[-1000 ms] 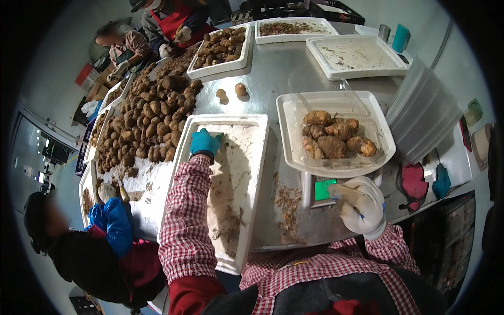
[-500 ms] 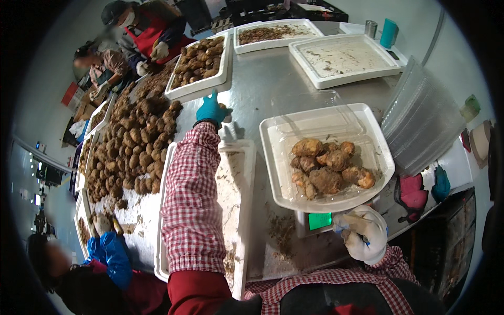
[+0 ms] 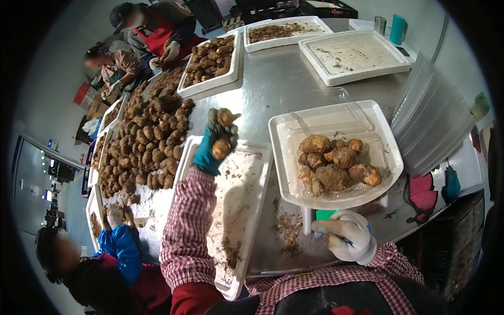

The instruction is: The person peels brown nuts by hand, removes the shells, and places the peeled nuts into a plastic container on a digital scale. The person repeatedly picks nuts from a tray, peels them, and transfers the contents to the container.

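Note:
My left hand (image 3: 208, 153), in a teal glove, is closed around a few brown taro tubers (image 3: 221, 149) over the far end of a long white tray (image 3: 258, 197) with dirt in it. One held tuber sticks out past the fingertips. My right hand (image 3: 350, 237), in a white glove, is curled shut just in front of a scale with a green display (image 3: 325, 214), which it partly covers. On the scale rests a white tray (image 3: 282, 181) holding an open clear plastic container (image 3: 370, 137) with several taro tubers (image 3: 332, 177) inside.
A large heap of taro (image 3: 152, 139) lies to the left. At the back stand a white tray of taro (image 3: 231, 79) and two dirt-strewn trays (image 3: 344, 79). Stacked clear containers (image 3: 433, 118) lean at right. Co-workers (image 3: 170, 31) work at the far left and near left.
My left hand has drawn back toward me from the table's middle, now with tubers plainly in its grip. My right hand has shifted slightly left, covering more of the scale's display.

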### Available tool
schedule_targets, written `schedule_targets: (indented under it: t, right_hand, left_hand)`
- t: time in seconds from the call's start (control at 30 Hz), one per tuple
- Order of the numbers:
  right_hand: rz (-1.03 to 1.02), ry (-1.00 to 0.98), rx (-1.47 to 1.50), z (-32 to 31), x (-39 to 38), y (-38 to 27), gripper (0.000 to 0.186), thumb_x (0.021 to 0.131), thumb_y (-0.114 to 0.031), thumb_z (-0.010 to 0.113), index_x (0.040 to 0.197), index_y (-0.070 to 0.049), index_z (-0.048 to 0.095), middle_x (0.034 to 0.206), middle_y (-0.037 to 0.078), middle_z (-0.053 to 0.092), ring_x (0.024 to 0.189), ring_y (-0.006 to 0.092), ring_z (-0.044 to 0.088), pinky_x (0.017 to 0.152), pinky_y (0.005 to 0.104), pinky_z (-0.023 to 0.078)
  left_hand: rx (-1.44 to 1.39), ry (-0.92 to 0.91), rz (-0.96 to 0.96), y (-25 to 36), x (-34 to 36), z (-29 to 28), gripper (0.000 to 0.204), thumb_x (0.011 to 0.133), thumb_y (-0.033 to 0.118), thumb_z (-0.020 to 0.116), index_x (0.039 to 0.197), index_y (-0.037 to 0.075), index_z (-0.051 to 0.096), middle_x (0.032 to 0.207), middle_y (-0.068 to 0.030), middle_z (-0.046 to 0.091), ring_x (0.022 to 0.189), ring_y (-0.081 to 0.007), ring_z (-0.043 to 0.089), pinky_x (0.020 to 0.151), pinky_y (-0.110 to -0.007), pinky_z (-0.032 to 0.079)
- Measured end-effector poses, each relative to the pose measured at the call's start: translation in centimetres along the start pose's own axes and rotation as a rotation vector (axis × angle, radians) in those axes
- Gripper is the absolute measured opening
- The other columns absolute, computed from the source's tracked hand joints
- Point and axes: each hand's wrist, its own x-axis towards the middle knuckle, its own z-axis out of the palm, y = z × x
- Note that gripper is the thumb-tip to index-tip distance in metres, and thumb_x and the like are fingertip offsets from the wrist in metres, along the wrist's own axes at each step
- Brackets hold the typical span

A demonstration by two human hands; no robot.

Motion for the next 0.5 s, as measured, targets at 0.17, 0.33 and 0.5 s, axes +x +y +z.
schedule_targets:
  t: [0.17, 0.33, 0.5]
  right_hand:
    - [0.072, -0.064, 0.1, 2.2, 0.2, -0.1, 0.032, 0.076, 0.005, 0.06, 0.107, 0.0, 0.068, 0.065, 0.007, 0.054, 0.056, 0.0206, 0.055, 0.053, 0.0324, 0.043]
    - [0.438, -0.063, 0.491, 3.2, -1.2, 0.0, 0.034, 0.103, -0.025, 0.048, 0.125, 0.001, 0.055, 0.097, 0.004, 0.065, 0.08, 0.009, 0.062, 0.066, 0.0223, 0.05]
    - [0.484, -0.138, 0.461, 3.8, -2.1, 0.4, 0.045, 0.096, -0.009, 0.051, 0.138, 0.002, 0.042, 0.12, 0.013, 0.056, 0.102, 0.015, 0.057, 0.088, 0.027, 0.047]
  left_hand:
    - [-0.32, 0.176, -0.282, -0.7, -8.5, 9.1, 0.074, 0.09, 0.062, 0.054, 0.131, 0.0, 0.049, 0.082, -0.0037, 0.061, 0.066, -0.0138, 0.06, 0.056, -0.024, 0.051]
    - [-0.208, 0.316, -0.32, -2.9, -14.9, 13.4, 0.056, 0.097, 0.049, 0.053, 0.133, 0.007, 0.051, 0.093, -0.0032, 0.061, 0.072, -0.0125, 0.057, 0.064, -0.024, 0.05]
    - [0.116, 0.303, -0.329, -3.1, -18.4, 19.3, 0.049, 0.1, 0.034, 0.054, 0.142, 0.011, 0.046, 0.105, -0.0016, 0.063, 0.074, -0.0089, 0.055, 0.066, -0.023, 0.048]
